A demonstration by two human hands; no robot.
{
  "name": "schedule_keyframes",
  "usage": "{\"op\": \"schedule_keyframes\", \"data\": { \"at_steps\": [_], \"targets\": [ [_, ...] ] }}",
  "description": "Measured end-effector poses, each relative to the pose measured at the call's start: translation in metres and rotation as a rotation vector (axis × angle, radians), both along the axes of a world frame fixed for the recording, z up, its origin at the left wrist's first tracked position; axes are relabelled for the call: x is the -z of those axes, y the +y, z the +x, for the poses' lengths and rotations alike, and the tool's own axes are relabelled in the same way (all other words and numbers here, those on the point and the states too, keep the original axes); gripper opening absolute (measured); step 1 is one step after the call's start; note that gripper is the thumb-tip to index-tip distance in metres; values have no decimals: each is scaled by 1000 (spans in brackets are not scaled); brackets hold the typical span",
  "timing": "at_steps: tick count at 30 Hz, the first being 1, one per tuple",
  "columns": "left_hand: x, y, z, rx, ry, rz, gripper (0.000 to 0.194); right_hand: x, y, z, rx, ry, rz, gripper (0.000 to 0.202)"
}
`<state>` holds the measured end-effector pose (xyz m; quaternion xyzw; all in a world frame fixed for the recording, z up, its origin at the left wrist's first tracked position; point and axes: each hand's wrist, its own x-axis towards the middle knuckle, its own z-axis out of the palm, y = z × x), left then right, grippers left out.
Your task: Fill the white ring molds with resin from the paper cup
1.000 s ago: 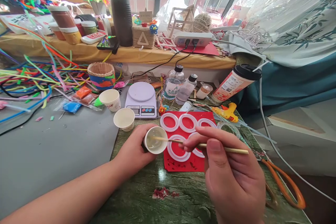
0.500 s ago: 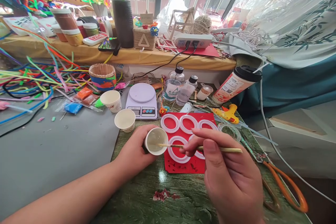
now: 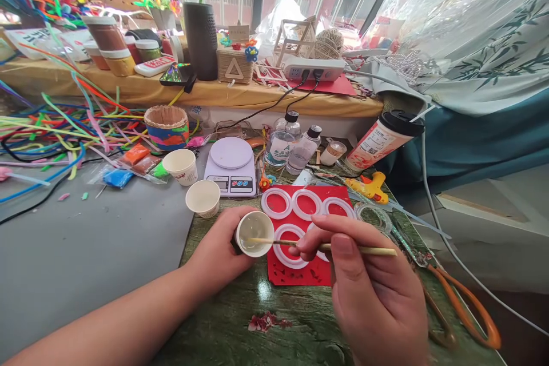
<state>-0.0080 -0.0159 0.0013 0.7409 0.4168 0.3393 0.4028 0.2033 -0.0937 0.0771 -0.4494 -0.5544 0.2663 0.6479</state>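
My left hand (image 3: 221, 246) is wrapped round a paper cup (image 3: 255, 220) that is tilted towards me and holds a clear liquid. Between the thumb and fingers of my right hand (image 3: 369, 280) is a thin wooden stick (image 3: 377, 251), its tip inside the cup. Under and beyond my right hand lies a red sheet (image 3: 300, 278) bearing several white ring moulds (image 3: 277, 204), some partly hidden by the fingers. Two more paper cups (image 3: 203, 199) stand left of the held cup, near a white kitchen scale (image 3: 231, 166).
Two clear bottles (image 3: 303, 151) with black caps stand behind the red sheet. To the right are a yellow glue gun (image 3: 369, 186), orange-handled scissors (image 3: 469, 303) and a tall drink cup (image 3: 377, 140). Pipe cleaners (image 3: 43, 126) spread over the left side.
The stick's tip has moved slightly left inside the cup. Both hands keep their hold, and the whole view has shifted a little.
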Motion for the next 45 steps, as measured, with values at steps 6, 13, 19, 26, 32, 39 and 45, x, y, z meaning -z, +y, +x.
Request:
{"op": "schedule_keyframes", "data": {
  "at_steps": [6, 13, 19, 26, 32, 39, 45],
  "targets": [
    [0, 1, 0, 4, -8, 0, 55, 2, 1, -1, -3, -11, 3, 26],
    [1, 1, -1, -24, -34, -5, 52, 4, 2, -3, -3, 2, 24, 29],
    [1, 1, -1, -22, -23, 5, 54, 6, -3, -3, 42, -83, 54, 32],
    [-1, 1, 0, -18, -8, 5, 57, 4, -4, -1, 31, -89, 50, 33],
    [-2, 0, -1, -17, -12, 0, 57, 3, -4, -1, 36, -95, 54, 33],
    [-2, 0, -1, -15, -12, -3, 57, 2, -7, 0, 12, -79, 40, 33],
    [-4, 1, -1, -20, -3, -15, 57, 2, -4, -2, 52, -33, 36, 30]
  ]
}}
